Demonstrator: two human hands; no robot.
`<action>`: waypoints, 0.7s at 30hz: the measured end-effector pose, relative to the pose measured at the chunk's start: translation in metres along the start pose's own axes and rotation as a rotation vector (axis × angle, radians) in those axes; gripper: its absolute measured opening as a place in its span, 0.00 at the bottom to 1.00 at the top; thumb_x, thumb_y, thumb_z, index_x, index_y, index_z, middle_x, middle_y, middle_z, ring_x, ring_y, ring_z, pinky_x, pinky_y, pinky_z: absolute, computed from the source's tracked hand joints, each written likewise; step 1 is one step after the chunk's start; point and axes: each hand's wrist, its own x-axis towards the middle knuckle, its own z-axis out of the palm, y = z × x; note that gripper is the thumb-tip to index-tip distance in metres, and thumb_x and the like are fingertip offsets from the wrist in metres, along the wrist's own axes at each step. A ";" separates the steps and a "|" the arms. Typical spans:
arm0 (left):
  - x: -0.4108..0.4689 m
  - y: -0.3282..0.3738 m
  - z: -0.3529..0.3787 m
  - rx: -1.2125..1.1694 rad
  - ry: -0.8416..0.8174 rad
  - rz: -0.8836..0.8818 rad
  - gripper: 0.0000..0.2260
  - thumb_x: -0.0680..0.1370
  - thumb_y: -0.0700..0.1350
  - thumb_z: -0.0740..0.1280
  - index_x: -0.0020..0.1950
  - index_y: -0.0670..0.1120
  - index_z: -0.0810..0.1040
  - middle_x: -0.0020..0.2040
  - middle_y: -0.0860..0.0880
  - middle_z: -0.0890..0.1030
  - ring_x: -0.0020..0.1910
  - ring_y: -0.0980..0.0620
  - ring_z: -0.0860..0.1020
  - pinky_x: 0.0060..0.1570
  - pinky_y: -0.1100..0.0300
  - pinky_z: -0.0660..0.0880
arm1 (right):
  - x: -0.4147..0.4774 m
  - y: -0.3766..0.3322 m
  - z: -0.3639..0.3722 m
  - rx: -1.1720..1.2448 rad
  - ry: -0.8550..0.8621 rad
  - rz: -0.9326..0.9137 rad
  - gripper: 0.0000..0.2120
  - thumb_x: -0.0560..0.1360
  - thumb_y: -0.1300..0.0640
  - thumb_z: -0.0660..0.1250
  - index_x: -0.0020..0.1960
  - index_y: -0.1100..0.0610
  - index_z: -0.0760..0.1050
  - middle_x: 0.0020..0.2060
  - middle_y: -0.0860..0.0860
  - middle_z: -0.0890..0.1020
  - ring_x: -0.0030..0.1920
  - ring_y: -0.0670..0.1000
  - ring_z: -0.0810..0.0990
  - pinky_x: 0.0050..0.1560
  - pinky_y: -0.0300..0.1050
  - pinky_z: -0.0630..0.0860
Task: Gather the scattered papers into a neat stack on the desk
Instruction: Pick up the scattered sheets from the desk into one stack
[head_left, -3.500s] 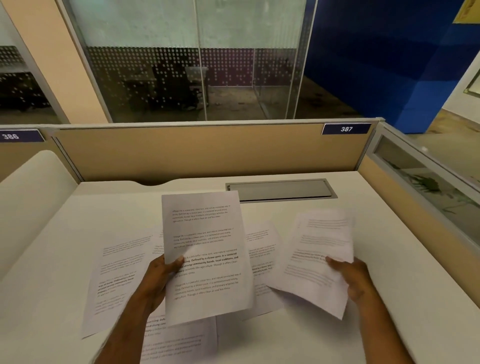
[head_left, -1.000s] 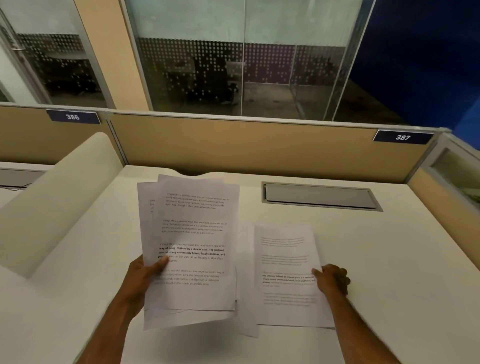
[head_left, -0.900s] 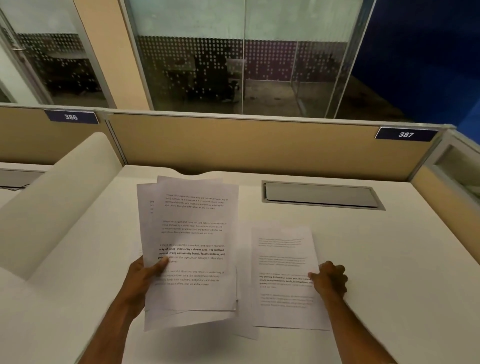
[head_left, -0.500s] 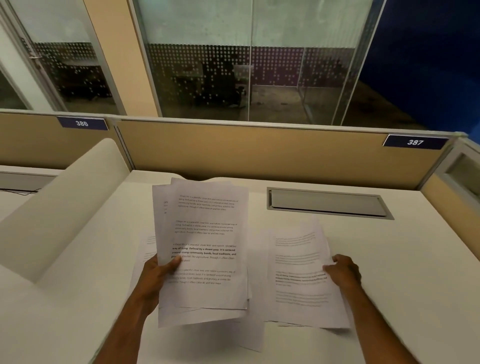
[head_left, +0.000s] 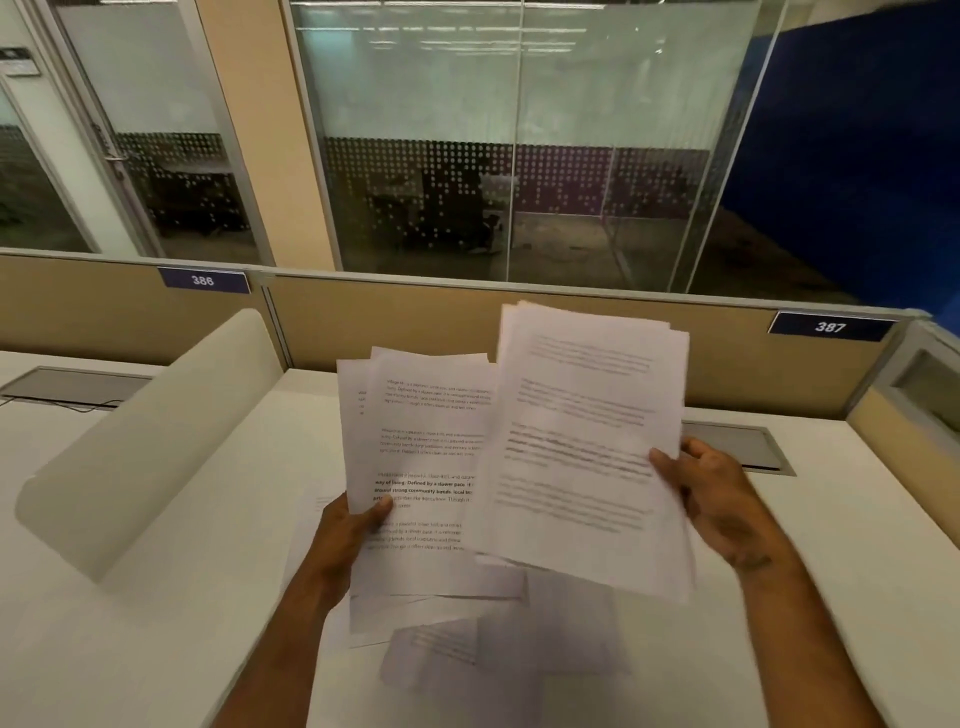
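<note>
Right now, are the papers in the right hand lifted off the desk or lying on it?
Lifted: the right hand holds its papers upright above the desk.

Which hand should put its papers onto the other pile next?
Probably the right hand. Its papers are lifted and already overlap the front of the left hand's bundle, which is held upright.

Thin matt white printed paper sheets above a smooth, matt off-white desk; brushed grey metal cable hatch; frosted, dotted glass wall behind.
</note>
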 end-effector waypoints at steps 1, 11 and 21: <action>-0.001 0.001 0.002 -0.001 -0.023 0.002 0.13 0.78 0.40 0.71 0.63 0.43 0.81 0.56 0.39 0.87 0.54 0.35 0.85 0.55 0.38 0.81 | 0.001 0.009 0.016 -0.013 -0.014 0.015 0.11 0.77 0.67 0.67 0.58 0.65 0.77 0.46 0.57 0.88 0.40 0.53 0.88 0.44 0.47 0.85; -0.022 0.004 0.017 0.041 -0.121 0.044 0.13 0.79 0.45 0.71 0.61 0.40 0.81 0.55 0.32 0.85 0.51 0.32 0.85 0.52 0.35 0.82 | -0.002 0.082 0.115 -0.013 -0.022 0.105 0.15 0.78 0.54 0.70 0.63 0.55 0.73 0.52 0.57 0.87 0.47 0.60 0.87 0.49 0.57 0.85; -0.029 -0.005 0.016 -0.027 -0.147 0.006 0.18 0.78 0.49 0.72 0.66 0.46 0.79 0.59 0.38 0.85 0.53 0.34 0.86 0.51 0.35 0.82 | 0.002 0.095 0.134 -0.165 -0.012 -0.077 0.25 0.78 0.54 0.70 0.70 0.41 0.65 0.53 0.45 0.83 0.43 0.47 0.87 0.33 0.35 0.81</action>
